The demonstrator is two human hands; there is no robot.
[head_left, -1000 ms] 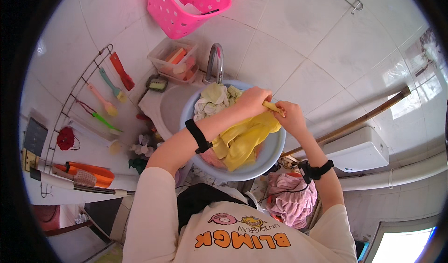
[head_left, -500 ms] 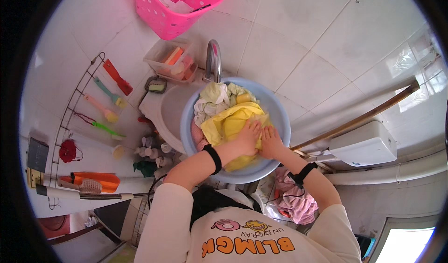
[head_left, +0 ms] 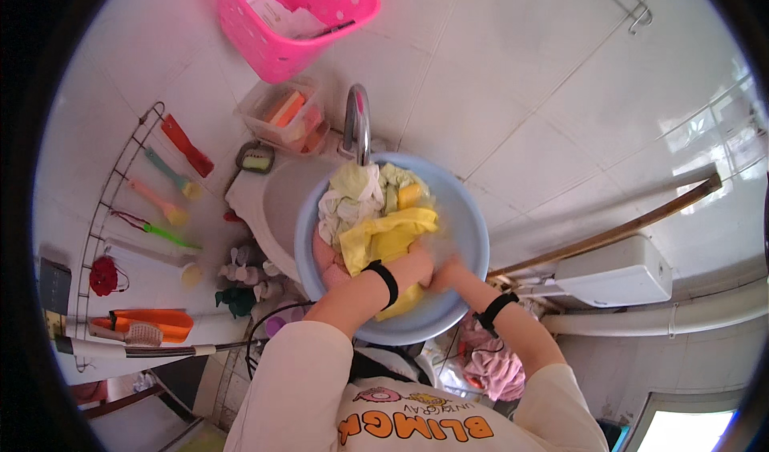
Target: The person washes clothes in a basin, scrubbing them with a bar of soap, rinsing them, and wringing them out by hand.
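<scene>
A light blue basin (head_left: 474,236) stands over the sink, holding wet laundry. Inside it, a yellow cloth (head_left: 392,234) lies bunched beside whitish-green clothes (head_left: 352,191) and a pink cloth (head_left: 327,260). A yellow block, perhaps soap (head_left: 409,195), rests against the pale clothes. My left hand (head_left: 420,264) presses against the yellow cloth's right side. Close beside it, my right hand (head_left: 450,273) is low in the basin; the two hands nearly touch. Motion smears the fingers of both hands, so their grip does not show.
A chrome faucet (head_left: 358,123) rises behind the basin over the white sink (head_left: 260,211). Left of it stand a clear box (head_left: 276,119) and a soap dish (head_left: 256,157). Brushes hang from a wire rack (head_left: 102,203). A wooden stick (head_left: 617,226) leans at the right.
Both hands have drawn nearer to me within the basin, and their fingers have gone from spread on the yellow cloth to blurred. The whole view has shifted slightly.
</scene>
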